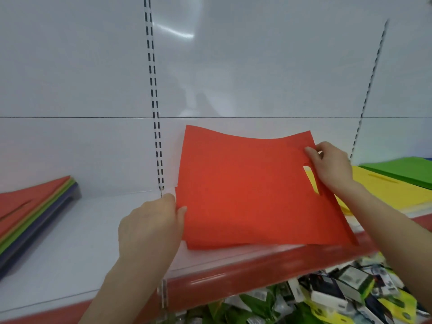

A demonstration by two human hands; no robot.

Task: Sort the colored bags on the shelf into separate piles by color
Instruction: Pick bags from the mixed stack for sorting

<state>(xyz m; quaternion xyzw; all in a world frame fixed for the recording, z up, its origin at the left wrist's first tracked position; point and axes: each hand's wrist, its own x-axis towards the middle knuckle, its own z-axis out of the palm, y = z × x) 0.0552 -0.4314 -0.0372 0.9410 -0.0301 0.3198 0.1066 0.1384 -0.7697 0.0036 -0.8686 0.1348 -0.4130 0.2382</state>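
Pinching the red bag (245, 188) by opposite edges, left hand (149, 228) and right hand (332, 167) fingers (312, 153) flank it.

A shop, white slotted-upright shelving (156, 113), red shelf edge (233, 272), packaged goods (339, 293) heaped below

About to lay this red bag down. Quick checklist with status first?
1. Left hand grips red bag's left edge: ok.
2. Right hand pinches its right edge by the handle slot: ok.
3. Red pile lies beneath: ok.
4. Bag flat: not ok, far edge curls up.
5. Clear of yellow pile: cannot tell.
6. Mixed stack sorted: not ok.
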